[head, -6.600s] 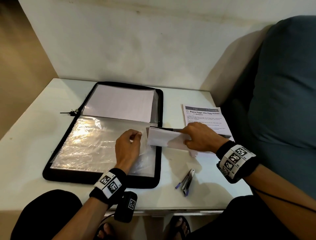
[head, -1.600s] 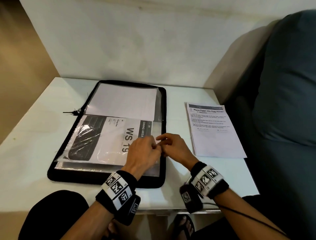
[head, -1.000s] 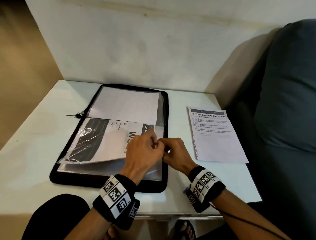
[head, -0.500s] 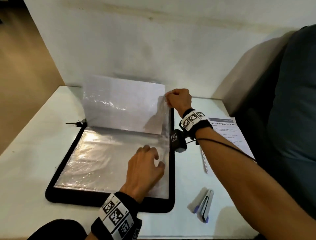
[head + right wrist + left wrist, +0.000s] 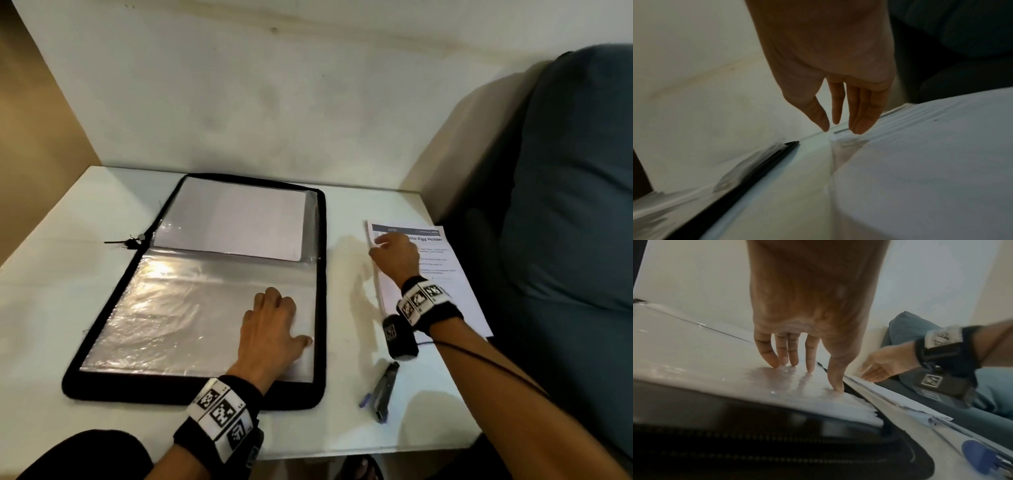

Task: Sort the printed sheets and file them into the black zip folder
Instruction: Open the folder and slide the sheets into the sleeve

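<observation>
Since half a second ago our right hand (image 5: 394, 255) has let the sleeve page fall flat and come down over the sheets (image 5: 445, 274). From the head, our left hand (image 5: 270, 329) lies flat on the empty sleeve (image 5: 191, 308) of the folder (image 5: 320, 281), open on the desk (image 5: 51, 274). Left wrist: straight fingers (image 5: 809, 356) press the plastic, holding nothing. Right wrist: loose fingers (image 5: 863, 113) hover just above the stack, grip released. We judge the fetching step; next, pinch off the top sheet alone.
</observation>
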